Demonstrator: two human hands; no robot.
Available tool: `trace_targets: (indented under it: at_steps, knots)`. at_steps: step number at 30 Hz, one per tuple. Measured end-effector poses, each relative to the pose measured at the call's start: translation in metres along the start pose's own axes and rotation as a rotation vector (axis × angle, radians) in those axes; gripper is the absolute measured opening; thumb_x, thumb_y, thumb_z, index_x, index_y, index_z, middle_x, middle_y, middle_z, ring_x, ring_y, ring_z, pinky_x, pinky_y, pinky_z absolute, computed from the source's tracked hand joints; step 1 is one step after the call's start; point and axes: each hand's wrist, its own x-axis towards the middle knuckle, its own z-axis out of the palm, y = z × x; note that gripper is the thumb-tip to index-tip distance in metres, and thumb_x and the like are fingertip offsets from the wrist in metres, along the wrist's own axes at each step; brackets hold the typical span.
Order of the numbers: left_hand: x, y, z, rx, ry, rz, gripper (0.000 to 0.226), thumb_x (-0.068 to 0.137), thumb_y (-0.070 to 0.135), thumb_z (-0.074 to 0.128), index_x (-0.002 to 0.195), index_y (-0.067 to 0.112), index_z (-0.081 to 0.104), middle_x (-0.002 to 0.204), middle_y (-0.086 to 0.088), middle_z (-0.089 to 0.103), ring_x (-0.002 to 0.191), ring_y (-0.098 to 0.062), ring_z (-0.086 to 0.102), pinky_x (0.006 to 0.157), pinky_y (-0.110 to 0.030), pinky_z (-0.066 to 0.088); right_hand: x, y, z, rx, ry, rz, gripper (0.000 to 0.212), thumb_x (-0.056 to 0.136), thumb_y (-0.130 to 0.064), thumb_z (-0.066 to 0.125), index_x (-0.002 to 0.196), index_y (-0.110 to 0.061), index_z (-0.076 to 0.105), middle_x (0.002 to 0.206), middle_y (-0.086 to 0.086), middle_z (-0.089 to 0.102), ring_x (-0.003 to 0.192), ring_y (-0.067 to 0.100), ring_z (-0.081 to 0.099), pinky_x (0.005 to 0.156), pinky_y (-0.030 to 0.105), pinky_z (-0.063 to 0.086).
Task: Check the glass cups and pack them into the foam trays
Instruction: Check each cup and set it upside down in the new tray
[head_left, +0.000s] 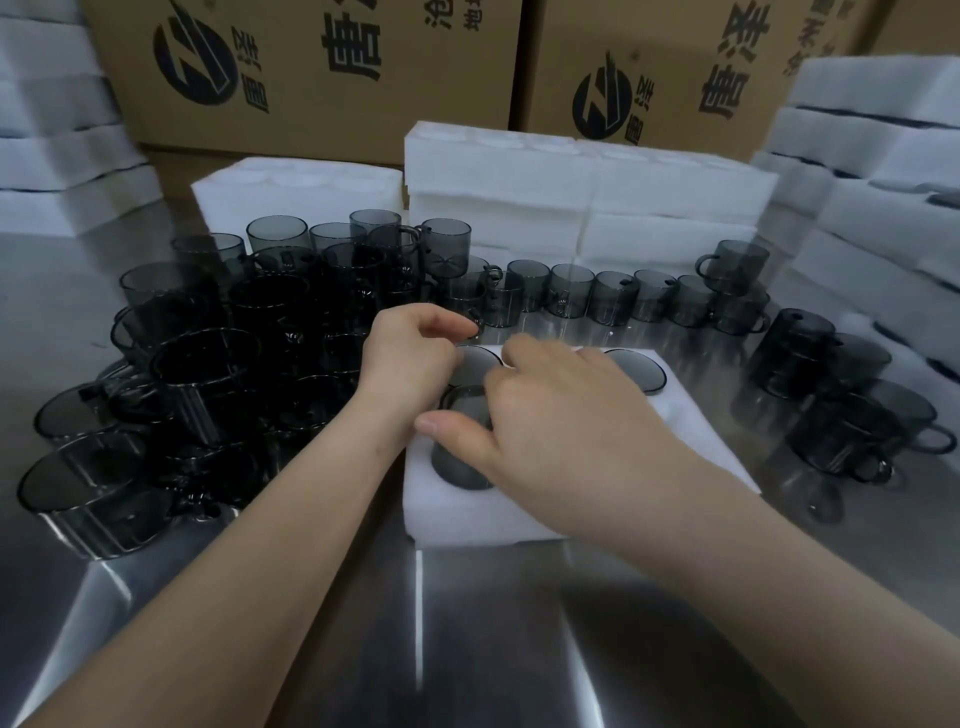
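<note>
Far left, a foam stack (62, 156) at the counter's edge. Next, a dense pile of smoked cups (208, 364), some upright, some tipped on their sides, on the steel counter (467, 649). Behind them are cardboard boxes (311, 67) with black print and more stacked foam (571, 182). Left hand (410, 358) sits at the far-left corner of the foam tray (467, 514), fingers curled with tips drawn close together; cannot tell whether they pinch anything. The tray lies flat at counter centre, with a cup (462, 462) seated in its near-left pocket and dark rims showing in the far-left and far-right pockets. Right hand (561, 415) lies over the tray's middle, thumb pressed on the near-left cup's rim, other fingers loosely bent and apart; cannot tell whether they grip. Behind the tray, a row of cups (571, 296) stands upright. Right of the tray, a cluster of handled cups (841, 405), some stacked. Far right, tall foam stacks (883, 156).
</note>
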Motion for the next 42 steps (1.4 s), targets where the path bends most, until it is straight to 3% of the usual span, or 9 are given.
trace_targets:
  at_steps: [3, 8, 14, 31, 33, 35, 36, 38, 42]
  knots:
    - [0.001, -0.002, 0.002, -0.008, 0.005, -0.006, 0.041, 0.082, -0.01, 0.053, 0.076, 0.027, 0.068, 0.089, 0.008, 0.068, 0.09, -0.008, 0.062, 0.074, -0.018, 0.045, -0.002, -0.008, 0.009, -0.119, -0.05, -0.002, 0.074, 0.098, -0.058, 0.011, 0.122, -0.004, 0.055, 0.119, 0.014, 0.054, 0.117, 0.03, 0.045, 0.103, 0.041, 0.026]
    - [0.003, -0.004, 0.004, -0.005, 0.019, -0.009, 0.04, 0.082, -0.009, 0.054, 0.074, 0.028, 0.068, 0.089, 0.007, 0.07, 0.092, -0.01, 0.064, 0.079, -0.021, 0.048, -0.01, -0.004, 0.016, -0.075, -0.158, 0.028, 0.085, 0.091, -0.058, 0.001, 0.15, 0.0, 0.02, 0.158, 0.018, 0.019, 0.148, 0.025, 0.012, 0.119, 0.048, -0.003]
    - [0.003, -0.005, 0.006, 0.027, 0.021, -0.002, 0.042, 0.083, -0.009, 0.053, 0.074, 0.029, 0.069, 0.09, 0.007, 0.071, 0.094, -0.011, 0.064, 0.083, -0.022, 0.048, -0.017, -0.002, 0.02, -0.088, -0.205, -0.023, 0.094, 0.082, -0.063, -0.002, 0.152, 0.0, 0.003, 0.161, 0.017, 0.003, 0.149, 0.024, -0.002, 0.116, 0.056, -0.009]
    - [0.002, -0.004, 0.005, 0.011, 0.02, -0.038, 0.04, 0.084, -0.008, 0.053, 0.075, 0.027, 0.071, 0.088, 0.007, 0.071, 0.096, -0.014, 0.066, 0.093, -0.032, 0.053, -0.023, 0.008, 0.029, 0.116, -0.234, -0.227, 0.097, 0.083, -0.074, 0.016, 0.151, -0.015, -0.02, 0.159, 0.003, -0.027, 0.145, 0.012, -0.026, 0.117, 0.034, -0.019]
    - [0.0, -0.005, 0.005, 0.018, 0.008, -0.024, 0.039, 0.084, -0.007, 0.053, 0.077, 0.026, 0.071, 0.088, 0.006, 0.07, 0.095, -0.014, 0.065, 0.087, -0.029, 0.053, -0.02, 0.012, 0.022, 0.105, -0.299, -0.252, 0.095, 0.085, -0.073, 0.023, 0.153, -0.017, -0.013, 0.161, 0.003, -0.02, 0.147, 0.012, -0.019, 0.119, 0.036, -0.014]
    - [0.001, -0.005, 0.005, 0.025, -0.004, -0.016, 0.036, 0.081, -0.006, 0.054, 0.076, 0.024, 0.071, 0.084, 0.004, 0.07, 0.086, -0.015, 0.065, 0.076, -0.025, 0.05, -0.01, 0.015, 0.01, 0.098, -0.225, -0.249, 0.067, 0.09, -0.061, 0.031, 0.142, -0.02, 0.04, 0.151, 0.008, 0.034, 0.138, 0.021, 0.029, 0.117, 0.039, 0.02]
    - [0.001, -0.005, 0.005, 0.033, -0.004, -0.004, 0.033, 0.079, -0.006, 0.055, 0.072, 0.023, 0.07, 0.077, 0.005, 0.069, 0.078, -0.014, 0.063, 0.068, -0.021, 0.048, -0.001, 0.017, 0.003, 0.143, -0.112, -0.215, 0.041, 0.092, -0.05, 0.036, 0.108, -0.022, 0.062, 0.117, 0.005, 0.061, 0.11, 0.025, 0.051, 0.097, 0.039, 0.04]
    - [0.001, -0.006, 0.005, 0.173, 0.024, 0.091, 0.032, 0.077, -0.004, 0.058, 0.058, 0.022, 0.06, 0.061, 0.01, 0.061, 0.061, -0.011, 0.053, 0.05, -0.011, 0.036, 0.022, 0.015, -0.007, 0.327, 0.131, -0.093, 0.027, 0.091, -0.03, 0.045, 0.07, -0.018, 0.057, 0.071, 0.001, 0.059, 0.076, 0.026, 0.055, 0.066, 0.037, 0.045]
    - [0.003, -0.014, 0.007, 0.565, 0.04, 0.267, 0.028, 0.088, 0.002, 0.061, 0.115, 0.0, 0.061, 0.114, -0.009, 0.06, 0.106, -0.02, 0.054, 0.074, -0.003, 0.036, 0.076, -0.003, -0.009, 0.391, 0.229, -0.136, 0.034, 0.091, -0.026, 0.048, 0.122, -0.025, 0.06, 0.116, 0.002, 0.062, 0.11, 0.023, 0.055, 0.094, 0.041, 0.044]
